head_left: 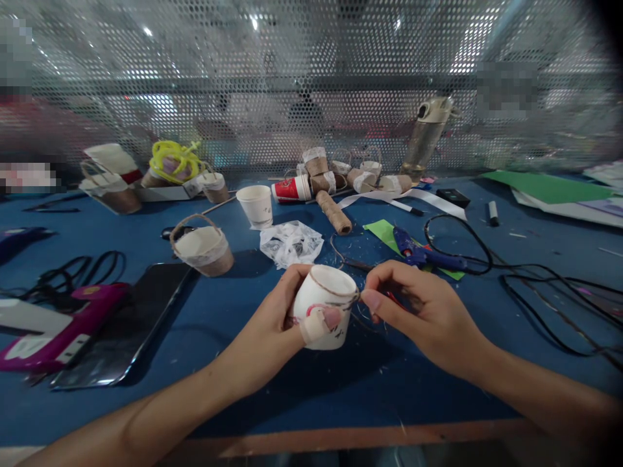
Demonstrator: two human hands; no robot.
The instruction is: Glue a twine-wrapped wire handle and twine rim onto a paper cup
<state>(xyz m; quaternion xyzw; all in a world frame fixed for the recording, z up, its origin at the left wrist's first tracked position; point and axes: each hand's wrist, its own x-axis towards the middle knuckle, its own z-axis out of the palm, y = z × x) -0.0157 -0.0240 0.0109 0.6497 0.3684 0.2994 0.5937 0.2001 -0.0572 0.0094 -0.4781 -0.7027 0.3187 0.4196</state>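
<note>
My left hand (287,318) is wrapped round a white paper cup (321,295) with printed marks, tilted a little toward the right. A bandage circles its thumb. Thin brown twine (335,290) runs along the cup's rim. At the rim's right side, my right hand (413,305) pinches the twine between thumb and forefinger. Something red shows partly behind its fingers; I cannot make out what it is. Just beyond the cup lie a crumpled piece of white lace (292,243) and a roll of brown twine (333,213).
A blue glue gun (428,253) with a looping black cable lies at right. To the left are a small twine-wrapped basket (207,250), a phone (126,324) and a magenta glue gun (68,324). Another white cup (256,206), several small baskets and a bottle (428,136) stand farther back.
</note>
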